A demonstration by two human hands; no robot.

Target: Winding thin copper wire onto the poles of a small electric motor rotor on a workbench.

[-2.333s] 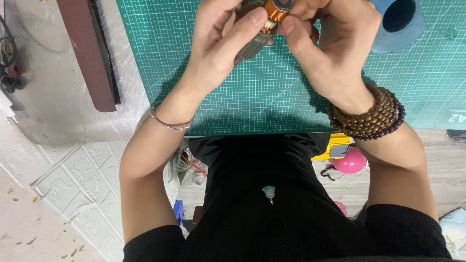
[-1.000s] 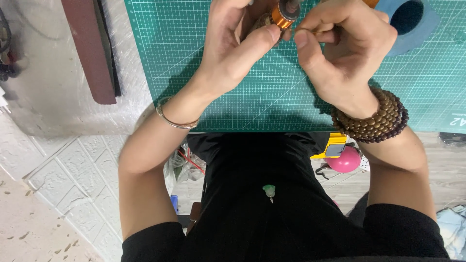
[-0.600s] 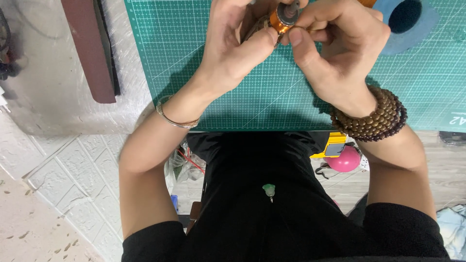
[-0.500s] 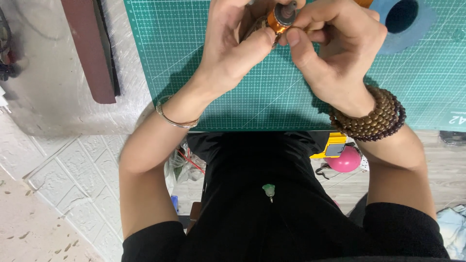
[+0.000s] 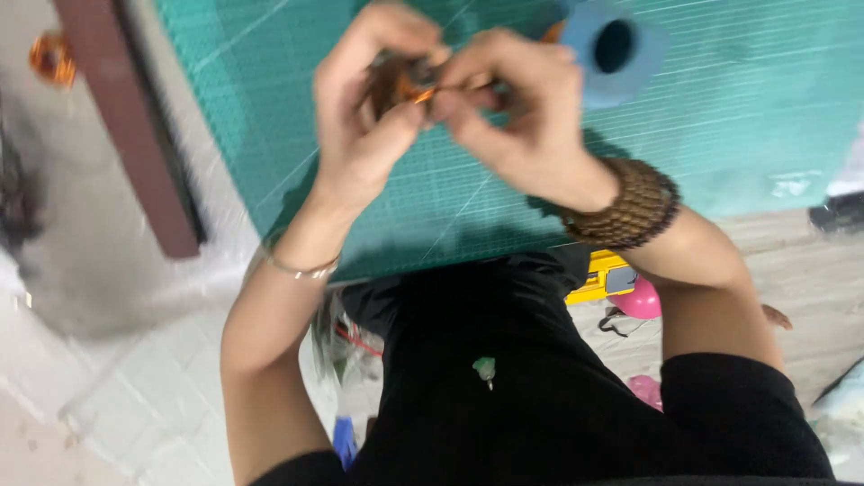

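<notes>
Hands blurred, left hand (image 5: 373, 117) & right hand (image 5: 517, 112) pinching small orange part (image 5: 416, 88), half hidden.

A single camera sits on the person's head and looks steeply down past the chest and lap onto the near edge of the tabletop, where a green cutting mat (image 5: 720, 108) lies. It is close: the left hand (image 5: 364, 117) and right hand (image 5: 522, 117) fill the upper middle, and the floor (image 5: 810, 279) shows below. The picture is tilted and blurred.

No packages, labels, signs or screens visible.
</notes>
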